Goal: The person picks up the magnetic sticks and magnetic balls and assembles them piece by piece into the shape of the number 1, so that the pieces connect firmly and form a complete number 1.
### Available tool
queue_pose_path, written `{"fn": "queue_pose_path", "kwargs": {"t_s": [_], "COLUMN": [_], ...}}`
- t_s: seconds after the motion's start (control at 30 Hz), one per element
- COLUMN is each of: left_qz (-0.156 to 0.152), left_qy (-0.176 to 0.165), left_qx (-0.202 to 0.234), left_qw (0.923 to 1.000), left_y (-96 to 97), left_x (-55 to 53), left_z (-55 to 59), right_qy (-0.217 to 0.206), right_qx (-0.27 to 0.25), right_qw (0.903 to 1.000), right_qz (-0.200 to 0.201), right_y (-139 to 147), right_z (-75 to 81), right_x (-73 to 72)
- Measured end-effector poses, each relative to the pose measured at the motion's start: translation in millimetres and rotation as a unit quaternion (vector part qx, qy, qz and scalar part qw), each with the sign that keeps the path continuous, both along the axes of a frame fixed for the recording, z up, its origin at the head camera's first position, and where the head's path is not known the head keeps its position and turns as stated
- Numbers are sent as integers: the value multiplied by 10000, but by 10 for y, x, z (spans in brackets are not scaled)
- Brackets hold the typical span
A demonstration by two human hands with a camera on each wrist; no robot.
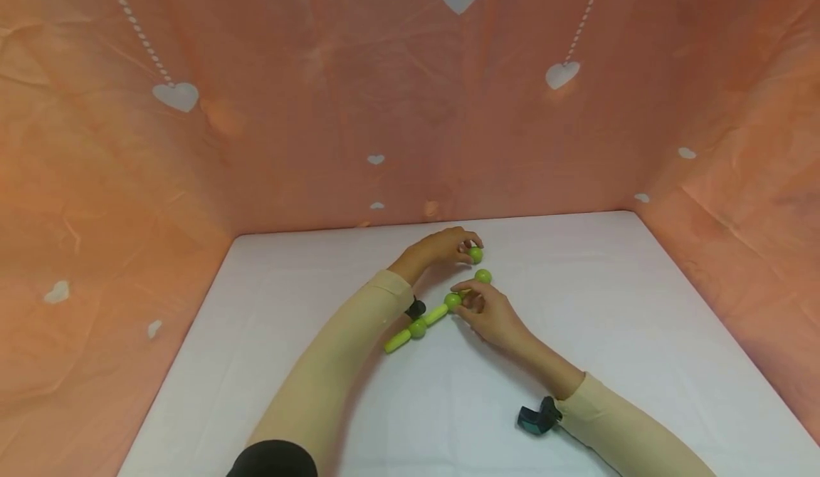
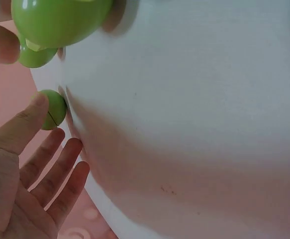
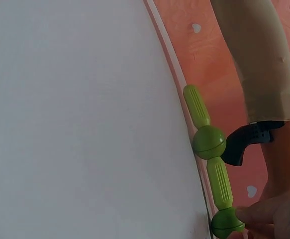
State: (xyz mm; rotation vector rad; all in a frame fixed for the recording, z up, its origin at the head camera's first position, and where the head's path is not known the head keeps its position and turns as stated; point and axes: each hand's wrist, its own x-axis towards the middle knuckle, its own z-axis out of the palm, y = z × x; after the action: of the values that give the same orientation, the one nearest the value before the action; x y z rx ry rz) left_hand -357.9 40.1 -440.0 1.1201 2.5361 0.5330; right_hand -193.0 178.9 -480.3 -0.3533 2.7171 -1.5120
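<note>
A chain of light-green ribbed rods (image 1: 436, 315) and green balls (image 1: 418, 329) runs diagonally over the white table, its far ball (image 1: 483, 276) at the upper right end. My right hand (image 1: 496, 317) pinches a middle ball (image 3: 227, 223) of this chain between thumb and fingertips, covering part of the rod beyond it. Farther back, my left hand (image 1: 442, 245) holds a separate green ball (image 1: 475, 255) by its fingertips, a little beyond the chain's end. In the left wrist view, the thumb lies against that ball (image 2: 56, 110), while several other fingers extend below it.
The white tabletop (image 1: 288, 349) is bounded by orange cloth walls (image 1: 307, 142) with white hearts at the back and sides. A black wrist device (image 1: 416, 309) on the left arm hangs close beside the chain. Another wrist device (image 1: 539, 417) sits at the right cuff.
</note>
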Motion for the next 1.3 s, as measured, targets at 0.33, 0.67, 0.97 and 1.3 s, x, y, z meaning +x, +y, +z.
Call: {"fn": "queue_pose_path", "kwargs": {"t_s": [0.33,0.67,0.97,1.3], "left_qz": [317,479,811,1153], "left_qy": [-97,-58,45,101], "left_qx": [-39,214,407,489], "left_qw": [9994,9986,9959,9921], "left_y": [-105,-383,-721,-1146], "left_x": [30,61,181,479], "left_z": [47,108,105,122], "right_qy": [360,527,867,1038], "right_qx": [274,451,662,602], "right_qw": [9989,9976,9940,9922], "right_qz": [91,38,14,341], "right_y": [-73,-141,-195,-238], "right_z": [-6,12,36,34], "right_x": [5,35,87,121]}}
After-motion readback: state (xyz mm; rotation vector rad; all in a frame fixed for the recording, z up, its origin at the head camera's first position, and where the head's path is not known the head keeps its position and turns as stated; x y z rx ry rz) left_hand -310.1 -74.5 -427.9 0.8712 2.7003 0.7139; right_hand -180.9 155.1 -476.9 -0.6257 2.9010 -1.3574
